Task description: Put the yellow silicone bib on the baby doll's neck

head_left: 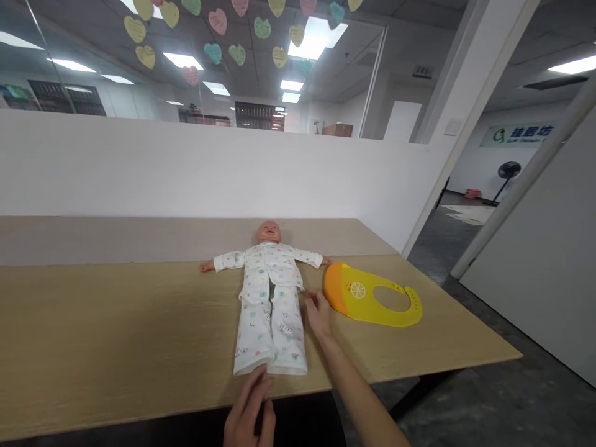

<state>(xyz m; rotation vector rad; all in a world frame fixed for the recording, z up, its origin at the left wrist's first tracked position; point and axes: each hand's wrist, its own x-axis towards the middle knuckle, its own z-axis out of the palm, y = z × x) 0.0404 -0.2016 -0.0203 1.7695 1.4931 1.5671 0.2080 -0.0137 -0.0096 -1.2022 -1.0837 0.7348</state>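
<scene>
A baby doll (269, 233) lies on its back on the wooden table, arms spread and head toward the wall. It wears a white printed top (267, 256) and matching white trousers (254, 323). My left hand (250, 410) is at the table's front edge, fingers stretched and apart, fingertips by the trouser cuff; whether they touch it I cannot tell. Beside the doll's hip is my right hand (319, 311), loosely open with fingers slightly bent and nothing visible in it. Just right of that hand lies a yellow silicone bib (365, 310) with an orange pocket end and a citrus-slice print.
The table (116, 335) runs along a white half wall (186, 167) topped by glass with heart-shaped notes. A grey strip (116, 239) covers its back part. At right are a doorway, a white door (535, 267) and a standing fan (508, 171).
</scene>
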